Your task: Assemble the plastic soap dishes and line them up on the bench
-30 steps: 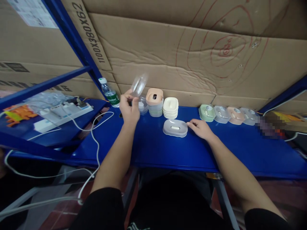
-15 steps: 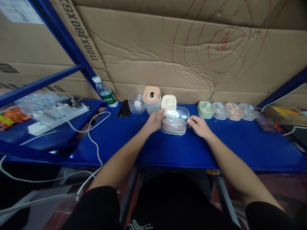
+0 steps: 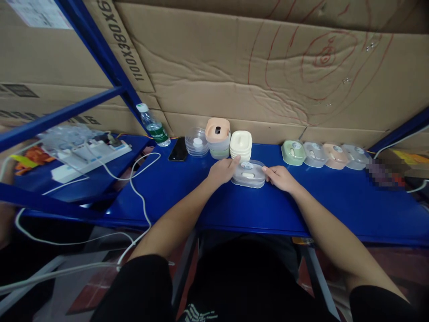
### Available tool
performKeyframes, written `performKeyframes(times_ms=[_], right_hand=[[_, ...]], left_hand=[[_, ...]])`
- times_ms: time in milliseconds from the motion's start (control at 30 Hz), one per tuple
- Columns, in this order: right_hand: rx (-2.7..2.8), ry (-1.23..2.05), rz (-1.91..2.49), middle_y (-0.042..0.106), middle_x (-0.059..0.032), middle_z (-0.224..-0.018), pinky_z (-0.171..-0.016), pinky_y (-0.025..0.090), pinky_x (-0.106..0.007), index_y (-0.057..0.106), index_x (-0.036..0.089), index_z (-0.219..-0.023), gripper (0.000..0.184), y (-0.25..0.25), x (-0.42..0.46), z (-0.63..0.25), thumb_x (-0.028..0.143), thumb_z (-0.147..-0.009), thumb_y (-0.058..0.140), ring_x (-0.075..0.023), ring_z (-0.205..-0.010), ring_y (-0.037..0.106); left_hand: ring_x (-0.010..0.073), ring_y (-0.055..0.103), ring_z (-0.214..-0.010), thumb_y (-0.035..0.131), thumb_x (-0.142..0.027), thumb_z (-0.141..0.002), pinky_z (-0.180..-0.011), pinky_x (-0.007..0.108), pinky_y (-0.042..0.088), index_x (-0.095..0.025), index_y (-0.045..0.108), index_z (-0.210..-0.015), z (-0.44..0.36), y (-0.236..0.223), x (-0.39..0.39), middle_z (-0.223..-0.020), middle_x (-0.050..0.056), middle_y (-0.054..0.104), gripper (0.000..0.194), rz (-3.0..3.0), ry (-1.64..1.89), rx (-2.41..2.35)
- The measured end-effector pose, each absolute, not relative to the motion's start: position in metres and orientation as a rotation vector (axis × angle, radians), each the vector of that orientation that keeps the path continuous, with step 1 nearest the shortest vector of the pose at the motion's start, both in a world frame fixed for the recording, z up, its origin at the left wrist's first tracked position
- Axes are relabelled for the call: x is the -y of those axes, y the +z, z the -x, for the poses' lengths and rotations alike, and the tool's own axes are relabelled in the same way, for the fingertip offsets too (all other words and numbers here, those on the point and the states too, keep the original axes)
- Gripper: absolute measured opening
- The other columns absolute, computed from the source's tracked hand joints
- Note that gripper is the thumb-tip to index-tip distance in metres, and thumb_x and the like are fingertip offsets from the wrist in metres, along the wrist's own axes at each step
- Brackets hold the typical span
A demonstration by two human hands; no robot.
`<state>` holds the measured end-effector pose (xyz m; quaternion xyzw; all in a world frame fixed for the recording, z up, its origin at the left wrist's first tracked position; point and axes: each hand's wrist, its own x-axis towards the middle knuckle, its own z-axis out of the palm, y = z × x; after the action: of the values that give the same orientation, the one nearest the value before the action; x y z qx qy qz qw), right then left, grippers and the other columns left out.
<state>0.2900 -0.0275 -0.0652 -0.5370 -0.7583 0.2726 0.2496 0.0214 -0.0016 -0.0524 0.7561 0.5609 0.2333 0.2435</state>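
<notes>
A grey soap box with a clear lid (image 3: 248, 174) lies on the blue shelf (image 3: 208, 201) in front of me. My left hand (image 3: 224, 170) grips its left end, fingers curled over the lid. My right hand (image 3: 279, 177) holds its right end. Just behind the box stand a stack of cream trays (image 3: 240, 145), a stack of boxes with a peach top (image 3: 218, 136) and a stack of clear lids (image 3: 196, 146).
A row of closed soap boxes (image 3: 321, 154) lines the back right. A black phone (image 3: 178, 149) and a water bottle (image 3: 153, 125) sit at the back left. A white power strip (image 3: 90, 154) with cables lies on the left shelf. Cardboard sheets form the back wall.
My left hand brought a clear lid from the stack down onto the grey box and pressed it flat. My right hand stayed at the box's right end.
</notes>
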Motion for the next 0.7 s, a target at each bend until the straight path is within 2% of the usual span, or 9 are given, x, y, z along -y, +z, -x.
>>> performKeyframes(times_ms=[67,133,433,700], right_hand=[[2.103,0.716,1.468,0.062,-0.0021,-0.052,-0.059,0.043,-0.029,0.062,0.022,-0.059,0.071,-0.0653,0.0275,-0.2903,0.075,-0.097,0.037,-0.0176,-0.055,0.06],[2.124,0.701,1.473,0.064,-0.0023,-0.053,-0.061,0.043,-0.029,0.063,0.022,-0.06,0.07,-0.0653,0.0274,-0.2905,0.074,-0.098,0.037,-0.0177,-0.056,0.061],[2.151,0.742,1.52,0.064,-0.0027,-0.053,-0.063,0.043,-0.03,0.064,0.022,-0.059,0.07,-0.0608,0.029,-0.2898,0.073,-0.099,0.037,-0.0178,-0.055,0.061],[2.165,0.803,1.543,0.06,-0.0005,-0.048,-0.058,0.041,-0.029,0.064,0.022,-0.059,0.07,-0.0627,0.0278,-0.2935,0.076,-0.096,0.039,-0.0164,-0.049,0.057]], left_hand=[[0.0303,0.071,-0.1,0.02,-0.07,-0.101,-0.084,0.037,0.05,-0.019,0.077,-0.092,-0.0215,-0.0525,0.0014,-0.098,0.013,0.078,0.077,-2.11,0.542,-1.551],[0.0308,0.071,-0.101,0.02,-0.071,-0.101,-0.085,0.037,0.05,-0.019,0.077,-0.093,-0.0222,-0.0518,0.0012,-0.101,0.012,0.078,0.077,-2.144,0.482,-1.552],[0.0299,0.07,-0.101,0.021,-0.073,-0.099,-0.086,0.037,0.049,-0.02,0.078,-0.091,-0.0253,-0.0513,-0.0007,-0.101,0.012,0.078,0.078,-2.137,0.457,-1.657],[0.0277,0.07,-0.097,0.03,-0.067,-0.101,-0.082,0.034,0.048,-0.022,0.08,-0.093,-0.0244,-0.0525,-0.002,-0.097,0.009,0.079,0.068,-2.163,0.433,-1.628]])
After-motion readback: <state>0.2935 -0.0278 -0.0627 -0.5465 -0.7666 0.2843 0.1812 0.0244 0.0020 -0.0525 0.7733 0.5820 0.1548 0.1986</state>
